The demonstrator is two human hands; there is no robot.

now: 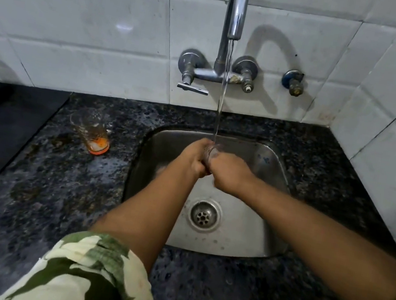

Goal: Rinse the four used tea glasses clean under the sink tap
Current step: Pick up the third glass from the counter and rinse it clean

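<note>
Both hands, left hand [194,157] and right hand [230,172], clamp fingers round a tea glass [211,152] under the stream; the dirty glass [92,131] stands at nine o'clock on the worktop [56,178], nearer the left.

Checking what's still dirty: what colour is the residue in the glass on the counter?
Orange, pooled at the bottom of the glass; head view.

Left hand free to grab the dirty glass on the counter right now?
Probably not yet. The left hand and right hand both grip a glass under the tap. The path to the counter glass looks unobstructed.
</note>
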